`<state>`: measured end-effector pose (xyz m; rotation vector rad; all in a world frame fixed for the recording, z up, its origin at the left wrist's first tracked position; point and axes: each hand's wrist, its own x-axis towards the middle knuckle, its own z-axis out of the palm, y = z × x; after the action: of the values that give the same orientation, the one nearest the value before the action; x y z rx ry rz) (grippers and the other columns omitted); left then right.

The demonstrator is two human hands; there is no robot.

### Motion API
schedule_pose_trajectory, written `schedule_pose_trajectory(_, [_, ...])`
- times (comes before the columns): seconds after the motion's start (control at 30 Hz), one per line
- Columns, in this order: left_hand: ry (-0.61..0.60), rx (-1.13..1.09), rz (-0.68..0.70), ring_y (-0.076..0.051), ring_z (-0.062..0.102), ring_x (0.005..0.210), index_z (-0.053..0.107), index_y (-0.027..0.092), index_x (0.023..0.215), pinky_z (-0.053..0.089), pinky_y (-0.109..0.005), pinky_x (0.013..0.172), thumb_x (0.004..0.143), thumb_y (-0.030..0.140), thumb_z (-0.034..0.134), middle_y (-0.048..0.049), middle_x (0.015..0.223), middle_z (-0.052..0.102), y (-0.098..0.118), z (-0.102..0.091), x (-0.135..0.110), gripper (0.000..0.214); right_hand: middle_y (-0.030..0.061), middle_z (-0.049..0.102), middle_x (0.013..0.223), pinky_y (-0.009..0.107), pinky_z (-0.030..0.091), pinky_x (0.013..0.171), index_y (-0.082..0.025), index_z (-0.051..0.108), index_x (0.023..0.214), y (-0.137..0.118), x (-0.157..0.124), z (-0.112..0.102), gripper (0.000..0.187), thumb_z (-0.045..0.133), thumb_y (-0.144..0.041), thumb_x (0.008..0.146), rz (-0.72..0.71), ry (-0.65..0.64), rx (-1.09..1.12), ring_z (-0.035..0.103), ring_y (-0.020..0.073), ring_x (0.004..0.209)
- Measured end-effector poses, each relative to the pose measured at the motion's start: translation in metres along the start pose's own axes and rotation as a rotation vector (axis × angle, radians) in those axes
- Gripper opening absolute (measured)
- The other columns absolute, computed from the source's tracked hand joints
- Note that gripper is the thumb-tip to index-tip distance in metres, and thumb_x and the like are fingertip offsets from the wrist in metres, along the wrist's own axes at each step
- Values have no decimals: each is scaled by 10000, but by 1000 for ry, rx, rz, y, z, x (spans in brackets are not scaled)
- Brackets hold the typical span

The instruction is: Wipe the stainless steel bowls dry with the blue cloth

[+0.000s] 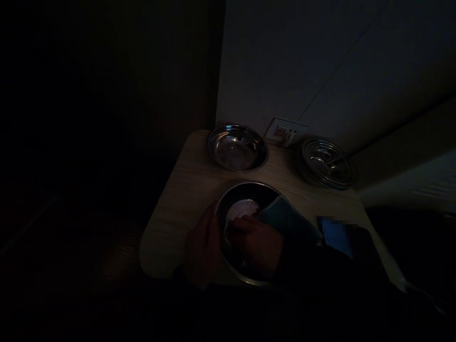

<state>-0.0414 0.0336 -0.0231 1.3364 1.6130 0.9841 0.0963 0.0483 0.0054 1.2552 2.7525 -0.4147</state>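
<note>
The scene is very dark. A steel bowl [228, 197] stands at the near edge of a small pale wooden table [178, 209]. My left hand [201, 249] is wrapped round the bowl's left rim. My right hand [259, 244] is inside the bowl, fingers closed on a whitish lump or cloth [242, 208] at the bottom; I cannot make out which. A blue-grey cloth [288, 219] lies over the bowl's right rim, next to my right wrist.
An empty steel bowl [237, 147] stands at the table's back. A stack of steel plates [326, 163] sits at the back right. A wall socket [284, 131] is between them. A blurred blue object [335, 233] lies at the right. Everything left of the table is dark.
</note>
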Motion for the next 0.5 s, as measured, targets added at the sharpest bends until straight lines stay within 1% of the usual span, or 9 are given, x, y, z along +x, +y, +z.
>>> schedule_pose_trajectory(0.07, [-1,-8,-1,-183,570,1093,563,166,1189,449,-285,927,882,349,337,-62,1189,616,0,1,0,422,62,594,895,280,419,717,-159,647,912,-1,0,0,136,550,-150,817,13,-8,21,504,181,833])
schedule_pose_trajectory(0.2, [-9,4,3,-184,553,1118,551,155,1203,443,-283,934,879,353,336,-68,1210,602,1,1,0,436,91,592,930,292,422,751,-130,650,936,-1,4,0,166,527,-150,827,133,58,23,511,201,892])
schedule_pose_trajectory(0.23, [0,5,6,-183,549,1123,549,154,1205,441,-282,937,879,350,336,-68,1214,598,1,2,0,436,90,597,922,290,424,755,-130,656,919,-1,4,1,162,529,-150,823,132,67,41,517,197,882])
schedule_pose_trajectory(0.37, [26,-15,-6,-183,544,1129,565,141,1181,433,-277,946,876,343,335,-75,1208,602,2,2,0,432,69,627,893,265,434,752,-153,671,894,-2,1,8,164,536,-139,802,34,50,141,548,176,837])
schedule_pose_trajectory(0.5, [0,-24,-20,-184,546,1126,577,137,1163,437,-271,940,870,357,344,-75,1200,608,4,1,1,434,77,641,941,240,435,769,-140,669,879,-3,3,7,198,480,-110,826,146,150,267,574,167,878])
